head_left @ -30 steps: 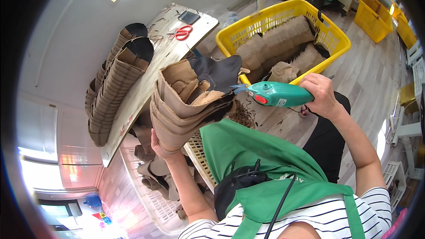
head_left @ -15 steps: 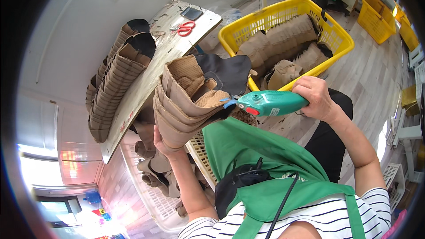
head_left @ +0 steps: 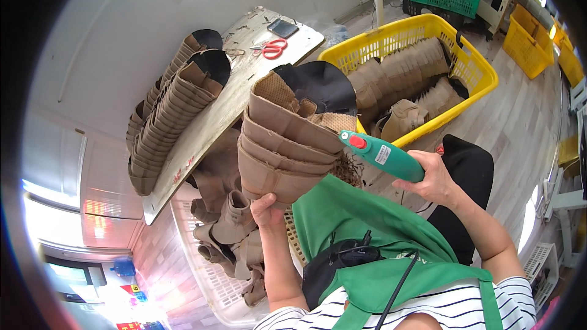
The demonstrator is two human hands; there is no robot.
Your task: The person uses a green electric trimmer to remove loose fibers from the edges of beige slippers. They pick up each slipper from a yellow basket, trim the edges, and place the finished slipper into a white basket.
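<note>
My left hand point(head_left: 269, 210) grips the bottom of a nested stack of brown shoe uppers point(head_left: 284, 165), thumb pressed on its outside. Tan mesh lining and a black flap show at the stack's upper end. My right hand point(head_left: 435, 177) is wrapped round teal electric scissors point(head_left: 385, 156) with a red button facing up. Their front end lies against or just in front of the stack's right edge; the blades are hidden there, and I cannot tell whether they touch fabric.
A worktable point(head_left: 244, 55) at the left bears long rows of nested uppers point(head_left: 177, 116), red-handled scissors point(head_left: 273, 49) and a phone point(head_left: 282, 27). A yellow basket point(head_left: 483, 95) of uppers stands beyond my right hand. Below the table, a white basket point(head_left: 214, 296) holds loose uppers.
The electric scissors have rolled and tipped, so the red button now faces up and their front end points up and left. The stack has turned more upright, and my left thumb shows in front.
</note>
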